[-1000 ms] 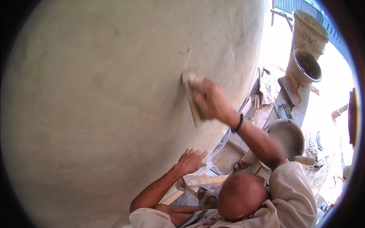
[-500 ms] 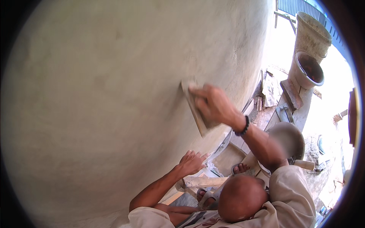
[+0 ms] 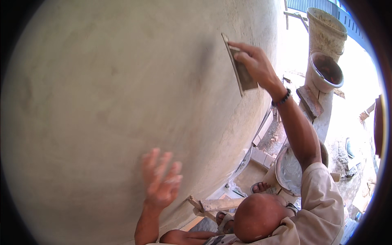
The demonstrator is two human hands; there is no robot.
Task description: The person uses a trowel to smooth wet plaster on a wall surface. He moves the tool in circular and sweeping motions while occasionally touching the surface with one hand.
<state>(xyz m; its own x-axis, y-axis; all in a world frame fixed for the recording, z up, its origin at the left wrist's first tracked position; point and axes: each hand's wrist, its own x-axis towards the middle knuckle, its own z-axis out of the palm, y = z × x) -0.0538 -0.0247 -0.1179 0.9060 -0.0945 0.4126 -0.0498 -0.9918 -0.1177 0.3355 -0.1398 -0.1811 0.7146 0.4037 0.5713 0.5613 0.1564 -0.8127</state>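
Observation:
My right hand (image 3: 258,68) grips a rectangular metal trowel (image 3: 245,83), its blade tilted beside the curved grey plastered wall (image 3: 102,81), with a shadow to its left; whether it touches the wall I cannot tell. A dark bead bracelet is on that wrist. My left hand (image 3: 161,177) is lower on the left, fingers spread, blurred and holding nothing, close to the wall. A round basin (image 3: 291,167) with grey wet material is partly hidden behind my right arm.
Two dirty buckets (image 3: 326,30) stand at the upper right along a long plank (image 3: 324,114), with a short board (image 3: 310,100) on it. A wooden bar (image 3: 222,204) lies low beside my sandalled feet (image 3: 260,187). Rubble and broken pieces (image 3: 274,136) lie along the wall's foot.
My right hand has moved up and to the right with the trowel. My left hand has shifted left and risen, its fingers now spread upward and blurred.

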